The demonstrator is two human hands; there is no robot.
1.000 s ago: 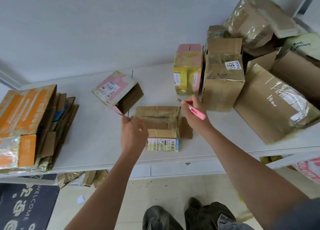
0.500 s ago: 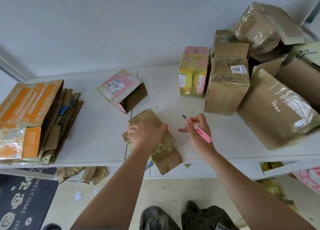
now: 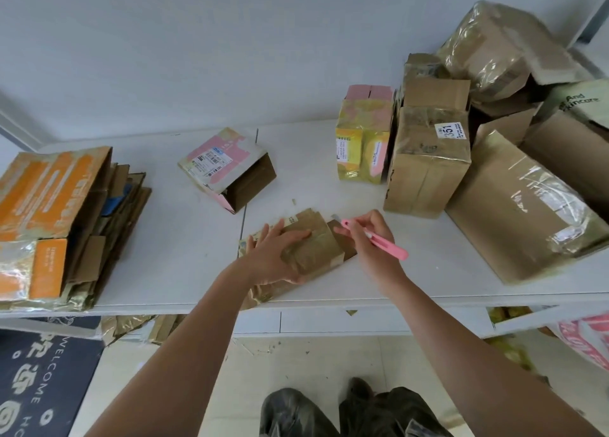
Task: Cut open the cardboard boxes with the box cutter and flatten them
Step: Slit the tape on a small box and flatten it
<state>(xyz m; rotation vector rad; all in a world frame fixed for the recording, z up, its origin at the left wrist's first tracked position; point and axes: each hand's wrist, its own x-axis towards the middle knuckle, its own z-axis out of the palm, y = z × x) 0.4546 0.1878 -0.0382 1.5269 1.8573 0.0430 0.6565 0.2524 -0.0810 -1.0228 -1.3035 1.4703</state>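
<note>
A small taped brown box (image 3: 316,252) lies collapsed flat near the front edge of the white table (image 3: 184,238). My left hand (image 3: 275,255) presses down on it with straight fingers spread over its top. My right hand (image 3: 369,242) grips a pink box cutter (image 3: 379,240) just right of the box, its short blade pointing up-left toward the box's far corner. An opened pink-and-white box (image 3: 230,169) lies on its side behind the flat one.
A pile of flattened cardboard with orange print (image 3: 56,222) fills the table's left end. Uncut boxes crowd the right: a yellow-pink one (image 3: 362,143), a brown one labelled 351 (image 3: 428,159), larger taped ones (image 3: 527,212). Cardboard scraps and a dark mat (image 3: 39,380) lie on the floor.
The brown box went from standing to flat under my left hand and turned. My right hand with the cutter came down beside its right edge.
</note>
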